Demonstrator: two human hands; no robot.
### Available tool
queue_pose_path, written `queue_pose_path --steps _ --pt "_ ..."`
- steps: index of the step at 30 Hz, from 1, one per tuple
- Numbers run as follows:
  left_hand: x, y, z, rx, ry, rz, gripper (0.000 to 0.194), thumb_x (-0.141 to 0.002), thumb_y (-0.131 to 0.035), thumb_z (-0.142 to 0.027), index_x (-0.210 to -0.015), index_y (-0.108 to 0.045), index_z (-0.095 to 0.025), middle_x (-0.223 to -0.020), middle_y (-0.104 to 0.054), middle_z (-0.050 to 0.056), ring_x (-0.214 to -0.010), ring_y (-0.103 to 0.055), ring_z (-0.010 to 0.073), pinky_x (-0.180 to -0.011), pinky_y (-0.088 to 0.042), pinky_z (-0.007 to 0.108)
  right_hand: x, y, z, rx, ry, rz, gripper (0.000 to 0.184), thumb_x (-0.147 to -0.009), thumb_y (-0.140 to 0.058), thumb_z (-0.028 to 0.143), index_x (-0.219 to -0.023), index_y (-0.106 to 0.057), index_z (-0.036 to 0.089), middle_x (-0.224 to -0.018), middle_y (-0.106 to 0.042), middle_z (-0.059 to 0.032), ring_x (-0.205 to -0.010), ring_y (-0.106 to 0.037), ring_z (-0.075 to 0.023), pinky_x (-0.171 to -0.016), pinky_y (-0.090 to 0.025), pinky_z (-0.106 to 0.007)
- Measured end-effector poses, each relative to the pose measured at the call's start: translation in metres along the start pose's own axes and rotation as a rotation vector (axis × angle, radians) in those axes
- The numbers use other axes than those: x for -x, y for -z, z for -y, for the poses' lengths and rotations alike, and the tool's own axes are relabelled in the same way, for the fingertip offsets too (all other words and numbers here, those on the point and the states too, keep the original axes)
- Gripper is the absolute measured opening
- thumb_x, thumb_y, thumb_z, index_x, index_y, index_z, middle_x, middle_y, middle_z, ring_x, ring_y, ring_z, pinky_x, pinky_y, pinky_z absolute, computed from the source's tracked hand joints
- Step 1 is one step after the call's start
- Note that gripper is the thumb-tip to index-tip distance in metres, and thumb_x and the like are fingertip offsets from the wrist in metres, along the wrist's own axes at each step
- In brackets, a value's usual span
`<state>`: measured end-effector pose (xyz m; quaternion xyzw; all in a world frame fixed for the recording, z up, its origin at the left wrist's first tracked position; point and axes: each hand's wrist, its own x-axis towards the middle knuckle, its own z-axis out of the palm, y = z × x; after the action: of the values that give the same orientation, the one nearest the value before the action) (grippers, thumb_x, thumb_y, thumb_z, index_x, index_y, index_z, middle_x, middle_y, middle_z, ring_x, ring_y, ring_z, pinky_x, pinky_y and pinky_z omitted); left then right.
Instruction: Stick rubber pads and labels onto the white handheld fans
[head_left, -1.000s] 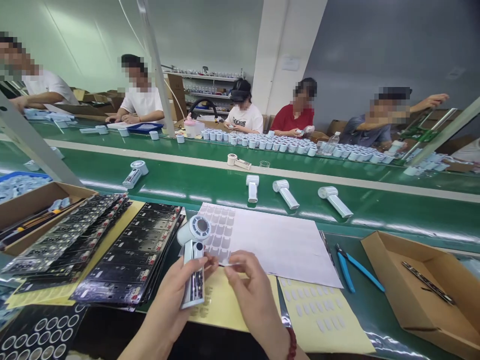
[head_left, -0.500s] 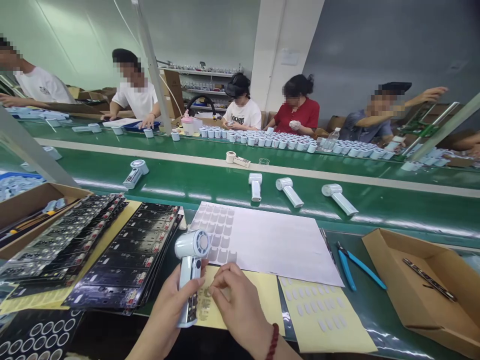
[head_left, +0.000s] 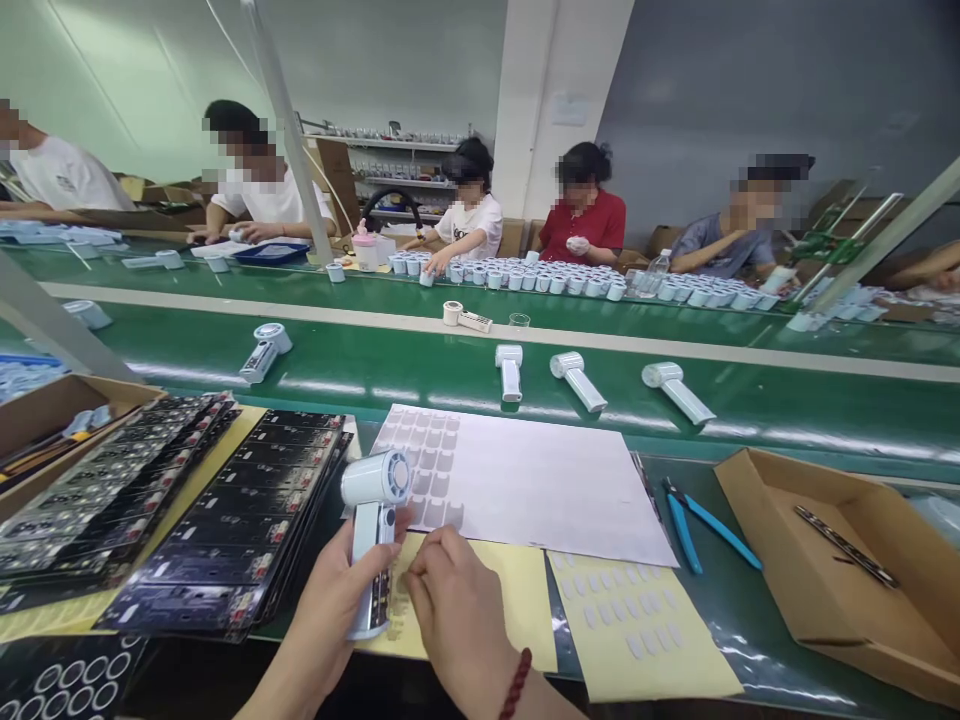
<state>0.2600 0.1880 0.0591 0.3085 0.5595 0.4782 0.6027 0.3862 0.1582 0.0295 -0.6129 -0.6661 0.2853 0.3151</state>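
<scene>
A light-blue handheld fan (head_left: 373,535) is gripped upright in my left hand (head_left: 335,580), its round head on top and a dark strip running down the handle. My right hand (head_left: 459,590), a dark red bead bracelet on its wrist, is closed in a pinch just right of the handle. Whatever is between those fingertips is hidden or too small to make out. Under both hands lies a yellow backing sheet (head_left: 517,600) with small clear stickers near the fan. Behind it is a white sheet (head_left: 547,480) with grey shaped stickers on its left part.
Stacked black printed panels (head_left: 225,530) lie to the left. To the right are blue-handled nippers (head_left: 701,525), another yellow sticker sheet (head_left: 645,620) and a cardboard box (head_left: 825,600). Several fans lie on the green conveyor (head_left: 390,365); co-workers sit beyond it.
The view has shifted slightly. My left hand still grips the fan, and my right hand stays pinched beside it. Across the conveyor, a co-worker in white has reached toward the light-blue cups.
</scene>
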Motion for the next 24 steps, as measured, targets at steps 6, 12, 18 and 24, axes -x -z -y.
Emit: queue_pose_path --steps 6,12,18,24 --pt "0.002 0.003 0.005 0.035 0.036 -0.016 0.049 -0.058 -0.082 -0.029 -0.106 -0.074 -0.017 -0.112 -0.077 0.012 -0.12 -0.063 0.0326 -0.102 -0.048 0.037 0.002 0.017 -0.002 -0.176 0.028 0.027 0.014 -0.086 -0.064 0.008 -0.079 -0.061 0.021 -0.094 -0.064 -0.0005 -0.081 -0.065 -0.0158 -0.071 -0.051 -0.026" --pt "0.013 -0.006 -0.007 0.046 -0.003 0.016 0.049 -0.06 -0.084 -0.03 -0.105 -0.074 -0.015 -0.112 -0.077 0.013 -0.118 -0.064 0.0327 -0.102 -0.049 0.037 0.001 0.04 0.0 -0.476 -0.011 -0.002 0.01 -0.086 -0.064 0.015 -0.081 -0.06 0.022 -0.092 -0.061 0.0 -0.079 -0.061 -0.0151 -0.061 -0.045 -0.023" --pt "0.004 0.001 0.0 0.031 -0.009 0.015 0.056 -0.057 -0.086 -0.032 -0.109 -0.074 -0.017 -0.113 -0.076 0.012 -0.119 -0.064 0.0329 -0.103 -0.048 0.038 0.0 0.008 0.0 -0.051 0.025 -0.012 0.013 -0.086 -0.06 0.008 -0.081 -0.06 0.02 -0.096 -0.064 -0.0052 -0.081 -0.066 -0.023 -0.068 -0.049 -0.034" --pt "0.01 0.001 -0.002 0.045 0.014 0.026 0.047 -0.065 -0.08 -0.027 -0.11 -0.074 -0.016 -0.116 -0.075 0.012 -0.122 -0.062 0.0311 -0.108 -0.044 0.038 0.002 0.009 -0.002 -0.126 0.048 0.007 0.016 -0.084 -0.063 0.007 -0.076 -0.059 0.02 -0.093 -0.064 -0.0026 -0.081 -0.066 -0.0187 -0.071 -0.051 -0.03"
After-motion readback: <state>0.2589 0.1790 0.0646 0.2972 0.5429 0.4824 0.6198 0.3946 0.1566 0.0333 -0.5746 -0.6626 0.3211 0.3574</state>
